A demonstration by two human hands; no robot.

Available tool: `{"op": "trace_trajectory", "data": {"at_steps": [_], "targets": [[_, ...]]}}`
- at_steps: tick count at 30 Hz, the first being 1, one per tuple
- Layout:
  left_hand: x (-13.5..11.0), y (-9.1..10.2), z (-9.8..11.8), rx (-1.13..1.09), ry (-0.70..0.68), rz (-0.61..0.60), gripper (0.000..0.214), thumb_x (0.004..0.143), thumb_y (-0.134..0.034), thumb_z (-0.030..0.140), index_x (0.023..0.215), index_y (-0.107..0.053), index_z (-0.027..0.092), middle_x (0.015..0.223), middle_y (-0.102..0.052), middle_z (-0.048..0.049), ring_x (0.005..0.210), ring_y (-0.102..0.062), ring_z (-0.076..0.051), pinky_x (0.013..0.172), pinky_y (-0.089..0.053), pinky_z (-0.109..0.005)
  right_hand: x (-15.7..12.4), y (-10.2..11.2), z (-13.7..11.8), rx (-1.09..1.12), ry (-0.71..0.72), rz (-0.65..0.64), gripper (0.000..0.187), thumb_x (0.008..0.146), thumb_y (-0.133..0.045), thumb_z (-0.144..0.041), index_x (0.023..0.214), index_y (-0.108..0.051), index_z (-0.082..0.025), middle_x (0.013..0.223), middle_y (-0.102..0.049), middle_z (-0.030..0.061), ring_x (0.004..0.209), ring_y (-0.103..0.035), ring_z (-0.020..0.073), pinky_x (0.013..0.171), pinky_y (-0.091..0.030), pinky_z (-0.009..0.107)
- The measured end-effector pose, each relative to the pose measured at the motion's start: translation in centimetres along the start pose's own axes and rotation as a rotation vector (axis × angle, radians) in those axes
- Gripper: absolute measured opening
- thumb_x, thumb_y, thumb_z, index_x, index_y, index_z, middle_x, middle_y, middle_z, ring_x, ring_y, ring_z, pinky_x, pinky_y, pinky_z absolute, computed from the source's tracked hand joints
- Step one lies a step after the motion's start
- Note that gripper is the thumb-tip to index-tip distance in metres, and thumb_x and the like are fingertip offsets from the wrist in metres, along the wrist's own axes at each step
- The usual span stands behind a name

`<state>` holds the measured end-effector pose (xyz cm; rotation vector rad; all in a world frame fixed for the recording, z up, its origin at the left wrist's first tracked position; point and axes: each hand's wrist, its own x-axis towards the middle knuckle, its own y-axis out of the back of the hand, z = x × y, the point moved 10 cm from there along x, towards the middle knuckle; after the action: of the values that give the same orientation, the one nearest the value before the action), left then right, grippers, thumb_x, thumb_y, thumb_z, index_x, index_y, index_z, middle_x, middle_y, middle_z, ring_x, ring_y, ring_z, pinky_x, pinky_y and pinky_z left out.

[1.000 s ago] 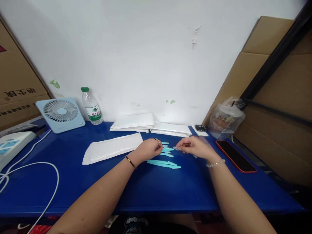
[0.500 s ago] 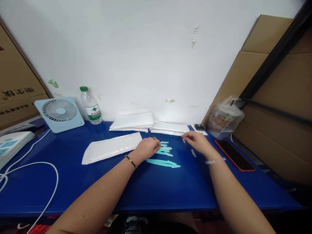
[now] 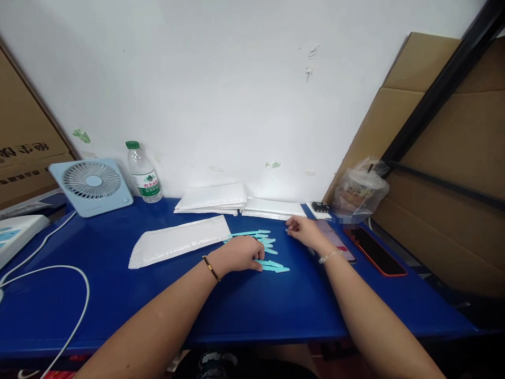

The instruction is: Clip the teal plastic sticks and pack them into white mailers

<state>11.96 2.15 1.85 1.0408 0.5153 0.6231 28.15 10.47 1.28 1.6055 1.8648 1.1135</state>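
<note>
Left hand (image 3: 250, 255): palm down over the teal sticks, fingers curled and partly closed, thumb beside the lower pair (image 3: 276, 267). Whether it grips a stick cannot be told; the fingers cover the contact.

Right hand (image 3: 302, 231): thumb and fingertips drawn together in a near pinch, with what appears to be a small pale piece (image 3: 287, 230) at the tips. Firm hold not confirmed. Its wrist lies over the phone (image 3: 340, 243).

Sticks: upper group (image 3: 263, 232) spread on the surface (image 3: 252, 310) between the hands, near the end of the white packet (image 3: 181, 242); lower pair set apart, nearer the person.

Assessment: the step in hand appears to be handling the sticks and small pieces individually. The next move would call for a light fingertip pinch on one stick, leaving its neighbours undisturbed.
</note>
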Motion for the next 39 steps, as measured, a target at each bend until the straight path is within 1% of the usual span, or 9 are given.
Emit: {"op": "trace_trajectory", "data": {"at_steps": [3, 7, 10, 14, 18, 20, 23, 29, 39], "targets": [[0.0, -0.3, -0.4, -0.076, 0.030, -0.027, 0.017, 0.071, -0.068, 0.033, 0.082, -0.065, 0.021, 0.077, -0.067, -0.0001, 0.067, -0.057, -0.014, 0.053, -0.033, -0.022, -0.1, -1.0, 1.2, 0.118, -0.084, -0.097, 0.020, 0.066, -0.062, -0.013, 0.086, -0.062, -0.016, 0.076, -0.064, 0.0027, 0.068, -0.060, 0.0145, 0.064, -0.047, 0.025], [-0.1, 0.0, -0.6, -0.117, 0.040, -0.022, 0.012, 0.074, -0.063, 0.031, 0.079, -0.064, 0.021, 0.072, -0.066, 0.0006, 0.062, -0.056, -0.013, 0.053, -0.032, -0.023, -0.7, -1.0, 0.8, 0.033, -0.077, -0.149, 0.009, 0.070, -0.061, -0.020, 0.078, -0.064, -0.018, 0.073, -0.065, 0.0026, 0.067, -0.059, 0.0154, 0.060, -0.044, 0.025], [-0.2, 0.6, -0.5, -0.107, 0.029, 0.018, 0.012, 0.077, -0.059, 0.031, 0.077, -0.064, 0.020, 0.068, -0.064, 0.0002, 0.059, -0.053, -0.013, 0.052, -0.031, -0.023, -1.1, 0.0, -0.8, 0.055, -0.032, -0.102, 0.009, 0.074, -0.061, -0.028, 0.076, -0.062, -0.019, 0.070, -0.063, 0.0009, 0.064, -0.058, 0.0141, 0.058, -0.043, 0.025], [-0.4, 1.7, -0.7, -0.199, 0.020, 0.076, 0.016, 0.080, -0.055, 0.034, 0.078, -0.061, 0.019, 0.070, -0.062, -0.0002, 0.061, -0.053, -0.013, 0.053, -0.033, -0.023, -1.7, 1.4, -2.6, 0.272, -0.006, -0.077, 0.026, 0.078, -0.059, -0.041, 0.087, -0.064, -0.017, 0.065, -0.060, -0.0002, 0.054, -0.055, 0.0120, 0.054, -0.044, 0.025], [-0.7, 3.0, -2.1, -0.494, 0.091, 0.159, 0.024, 0.087, -0.042, 0.040, 0.091, -0.052, 0.019, 0.071, -0.060, 0.0005, 0.063, -0.053, -0.012, 0.056, -0.038, -0.022, -2.2, 3.9, -4.0, 0.453, 0.090, 0.036, 0.034, 0.077, -0.062, -0.045, 0.097, -0.068, -0.017, 0.080, -0.065, 0.0058, 0.067, -0.061, 0.0157, 0.063, -0.049, 0.029], [-0.8, 3.4, -2.9, -0.568, 0.131, 0.197, 0.026, 0.087, -0.040, 0.042, 0.093, -0.049, 0.018, 0.073, -0.057, 0.0011, 0.062, -0.050, -0.011, 0.055, -0.038, -0.021, -2.4, 4.9, -4.5, 0.541, 0.152, 0.104, 0.030, 0.075, -0.066, -0.043, 0.093, -0.070, -0.019, 0.090, -0.066, 0.0075, 0.076, -0.062, 0.0173, 0.071, -0.051, 0.032], [-0.7, 3.7, -3.7, -0.574, 0.157, 0.237, 0.027, 0.086, -0.041, 0.043, 0.090, -0.051, 0.018, 0.073, -0.051, 0.0017, 0.060, -0.044, -0.009, 0.054, -0.036, -0.021, -2.8, 5.6, -5.5, 0.594, 0.218, 0.175, 0.023, 0.071, -0.072, -0.041, 0.081, -0.072, -0.021, 0.093, -0.065, 0.0074, 0.086, -0.062, 0.0195, 0.079, -0.051, 0.034], [-0.4, 3.6, -4.0, -0.525, 0.141, 0.257, 0.028, 0.084, -0.041, 0.043, 0.085, -0.052, 0.018, 0.070, -0.048, 0.0030, 0.060, -0.041, -0.010, 0.055, -0.034, -0.022, -3.0, 5.0, -7.5, 0.515, 0.282, 0.113, 0.021, 0.073, -0.069, -0.040, 0.075, -0.070, -0.020, 0.087, -0.068, 0.0077, 0.085, -0.063, 0.0203, 0.078, -0.051, 0.037], [-0.4, 3.7, -3.6, -0.466, 0.135, 0.268, 0.029, 0.085, -0.040, 0.042, 0.087, -0.054, 0.018, 0.072, -0.051, 0.0018, 0.064, -0.044, -0.011, 0.058, -0.037, -0.023, -3.1, 3.2, -7.6, 0.481, 0.225, 0.008, 0.022, 0.073, -0.068, -0.038, 0.082, -0.068, -0.018, 0.092, -0.070, 0.0082, 0.085, -0.063, 0.0202, 0.078, -0.051, 0.036]]}}
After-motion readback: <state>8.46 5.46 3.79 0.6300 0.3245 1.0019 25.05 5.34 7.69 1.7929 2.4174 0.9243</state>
